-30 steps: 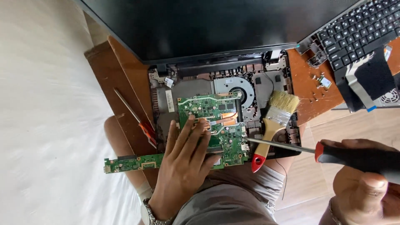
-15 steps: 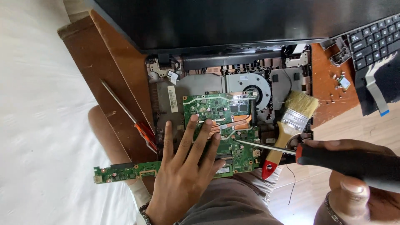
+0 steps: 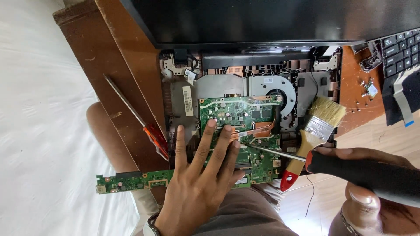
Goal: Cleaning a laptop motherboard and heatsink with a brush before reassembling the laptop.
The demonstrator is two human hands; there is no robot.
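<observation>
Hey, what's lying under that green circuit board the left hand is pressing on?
Under the green circuit board sits the opened laptop base, with a grey metal plate and round fan showing above it. The left hand covers the board's lower part, hiding what lies beneath.

Left hand [image 3: 199, 188] flat, fingers [image 3: 210, 140] spread, palm down, right hand [image 3: 372, 175] fisted, thumb up

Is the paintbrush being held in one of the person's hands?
No: the paintbrush lies on the opened laptop, while the right hand grips a black-handled screwdriver and the left hand presses flat on the green circuit board.
</observation>
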